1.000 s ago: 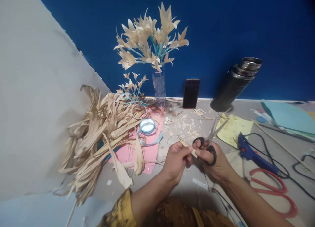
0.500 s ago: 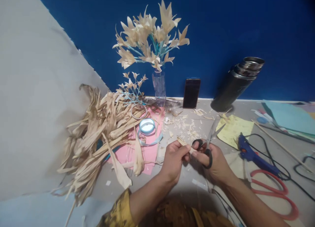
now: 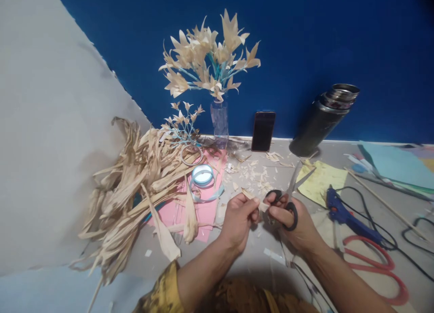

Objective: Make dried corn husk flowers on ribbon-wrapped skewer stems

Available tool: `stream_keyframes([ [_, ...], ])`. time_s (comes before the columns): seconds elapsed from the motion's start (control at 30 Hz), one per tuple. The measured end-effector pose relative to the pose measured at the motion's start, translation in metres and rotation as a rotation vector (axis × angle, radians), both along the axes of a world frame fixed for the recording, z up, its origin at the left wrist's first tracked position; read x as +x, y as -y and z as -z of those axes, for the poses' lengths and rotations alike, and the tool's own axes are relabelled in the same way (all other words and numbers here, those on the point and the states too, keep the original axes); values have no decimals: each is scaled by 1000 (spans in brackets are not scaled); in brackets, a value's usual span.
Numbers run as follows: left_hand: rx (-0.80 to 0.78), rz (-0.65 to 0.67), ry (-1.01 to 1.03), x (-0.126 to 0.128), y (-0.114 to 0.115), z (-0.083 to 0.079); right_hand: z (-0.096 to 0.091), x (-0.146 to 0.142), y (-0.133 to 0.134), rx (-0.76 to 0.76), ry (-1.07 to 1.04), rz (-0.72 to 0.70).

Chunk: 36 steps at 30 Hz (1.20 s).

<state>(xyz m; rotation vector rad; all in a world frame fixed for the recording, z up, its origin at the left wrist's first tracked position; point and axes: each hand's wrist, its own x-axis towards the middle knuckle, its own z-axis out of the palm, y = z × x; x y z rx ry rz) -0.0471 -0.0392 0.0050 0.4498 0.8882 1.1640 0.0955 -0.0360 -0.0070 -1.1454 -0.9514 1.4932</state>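
My left hand (image 3: pixel 240 220) pinches a small strip of dried corn husk (image 3: pixel 250 195) between thumb and fingers. Black-handled scissors (image 3: pixel 292 188) sit in my right hand (image 3: pixel 298 225), their blades parted and pointing away from me. The right thumb and fingertips are close to the strip's near end; whether they touch it I cannot tell. Pale husk clippings (image 3: pixel 256 175) lie scattered beyond both hands. A big heap of dried husks (image 3: pixel 135 182) spreads to the left, partly over pink paper (image 3: pixel 203 209), with a roll of light blue ribbon (image 3: pixel 202 175) on top.
Husk flowers (image 3: pixel 203 55) stand in a clear vase (image 3: pixel 219 118) by the blue wall. A phone (image 3: pixel 263 131) and an open dark flask (image 3: pixel 322 120) are at the back. Right are yellow paper (image 3: pixel 313 179), a blue glue gun (image 3: pixel 352 220) with its cord, and red-handled scissors (image 3: pixel 376 267).
My hands have drawn slightly apart, the right one moving a little to the right with the scissors. Their blades remain parted. The view has shifted slightly.
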Motion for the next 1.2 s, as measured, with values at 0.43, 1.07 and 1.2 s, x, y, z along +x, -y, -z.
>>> stream_keyframes([
  [0.43,21,30,-91,2,3,3,-1,-4,2,-53,202,97],
  [1.07,196,-132,-510,-14,-4,-10,-6,-5,8,-47,329,-589],
  [1.2,206,-121,-519,-14,-5,-10,-6,-4,8,-79,346,-602],
])
